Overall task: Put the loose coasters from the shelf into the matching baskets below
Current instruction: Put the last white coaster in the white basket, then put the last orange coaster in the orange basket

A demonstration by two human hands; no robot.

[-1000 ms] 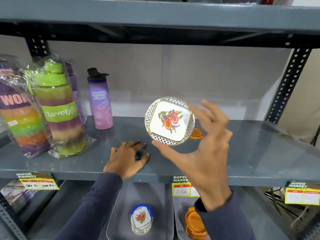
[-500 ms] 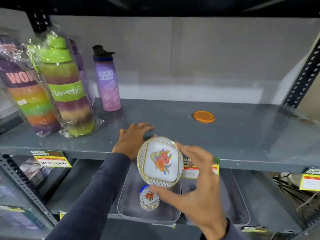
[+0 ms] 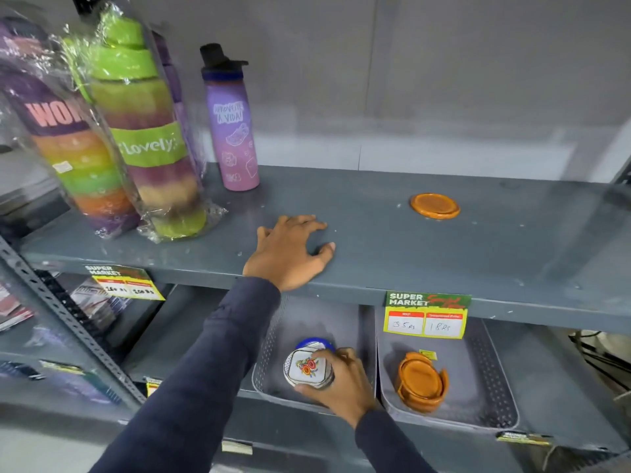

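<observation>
My right hand (image 3: 339,384) grips a round white coaster with a flower print (image 3: 306,367) and holds it on top of the stack of like coasters in the left grey basket (image 3: 269,363) on the lower shelf. A blue-rimmed coaster (image 3: 314,343) peeks out behind it. The right grey basket (image 3: 491,380) holds a stack of orange coasters (image 3: 420,380). One loose orange coaster (image 3: 434,205) lies flat on the upper shelf (image 3: 375,254). My left hand (image 3: 290,254) rests palm down on that shelf's front edge, fingers spread, holding nothing.
Wrapped stacks of coloured containers (image 3: 136,138) and a purple bottle (image 3: 232,124) stand at the shelf's left. Price tags (image 3: 426,315) hang on the shelf's front lip. A perforated steel upright (image 3: 65,315) runs down at the left.
My right hand has carried the flower coaster from above the upper shelf down into the left basket onto the stack. The view has tilted downward. My left hand has stayed on the shelf.
</observation>
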